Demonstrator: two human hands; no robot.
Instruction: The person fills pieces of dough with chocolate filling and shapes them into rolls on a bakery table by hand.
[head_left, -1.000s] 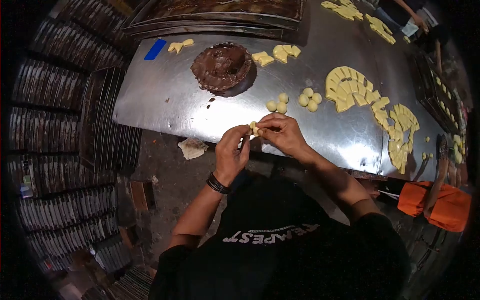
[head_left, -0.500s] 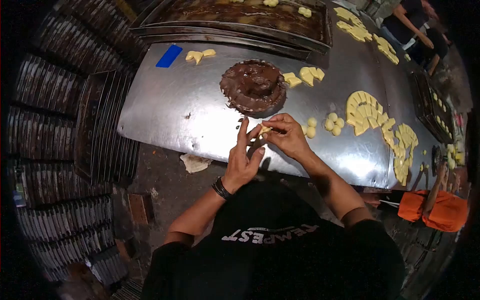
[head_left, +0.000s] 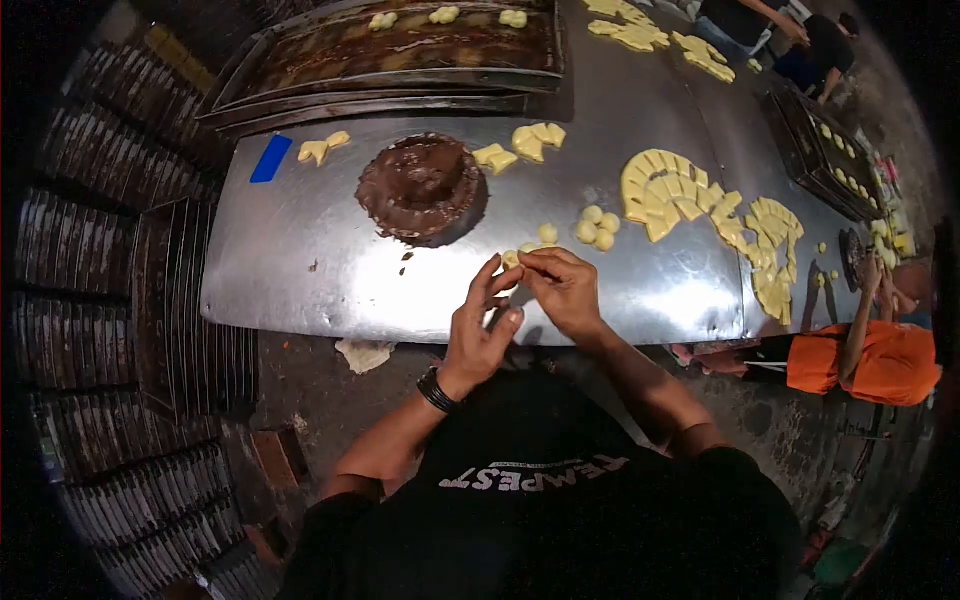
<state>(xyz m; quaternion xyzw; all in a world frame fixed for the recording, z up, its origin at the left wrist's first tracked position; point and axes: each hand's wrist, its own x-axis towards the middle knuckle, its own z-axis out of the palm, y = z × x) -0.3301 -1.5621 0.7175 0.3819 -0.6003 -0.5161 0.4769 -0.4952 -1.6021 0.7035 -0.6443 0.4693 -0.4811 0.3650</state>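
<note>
Between the fingertips of both hands is a small piece of yellow dough (head_left: 511,260), held just above the near side of the metal table (head_left: 290,270). My right hand (head_left: 565,292) pinches it from the right. My left hand (head_left: 478,325) supports it with the fingers, its thumb standing apart below. Fingers partly cover the dough. Close behind sits a dough ball (head_left: 548,233), with another pale lump partly behind the fingers. A cluster of dough balls (head_left: 597,228) rests farther right. A mound of chocolate filling (head_left: 418,188) lies beyond my left hand.
Flat dough pieces (head_left: 530,143) lie past the chocolate, and cut dough strips (head_left: 665,185) spread to the right. A blue scraper-like piece (head_left: 270,159) is at far left. Baking trays (head_left: 390,75) stand at the back; racked trays (head_left: 195,300) line the left. A person in orange (head_left: 860,362) works at right.
The view has swung right, so the table's contents sit farther left. My fingers have closed in around the dough, which now looks more rounded. Both hands stay together near the table edge.
</note>
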